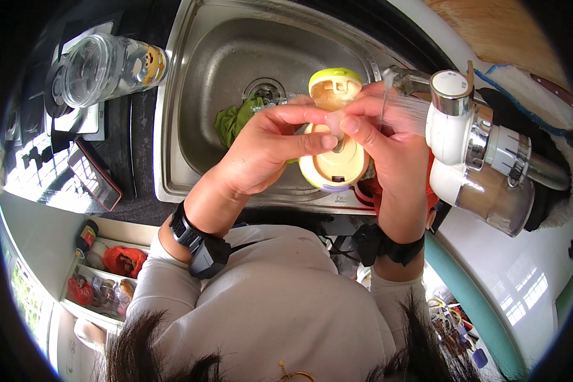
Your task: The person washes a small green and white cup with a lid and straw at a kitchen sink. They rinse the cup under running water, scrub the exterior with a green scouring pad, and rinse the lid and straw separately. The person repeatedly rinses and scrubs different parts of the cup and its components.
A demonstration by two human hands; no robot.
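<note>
My left hand [267,143] and my right hand [387,129] meet over the sink, pinching a small translucent piece [334,123], perhaps silicone, between thumbs and fingers. Right behind it is a cream-yellow bottle lid [332,164] with its green-topped flip cover [335,86] raised; how the lid is supported is partly hidden by my hands. Water sprays from the white faucet filter [441,124] over my right hand. A green cloth or leaf-like bundle [238,119] lies in the stainless-steel sink [210,62] beside the drain [264,90].
A clear jar with a cartoon print [114,69] lies on its side left of the sink. A phone [94,176] rests on the black counter [143,143] near its front edge. Below stands an open drawer [102,272] with red bags. Something red sits under my right wrist.
</note>
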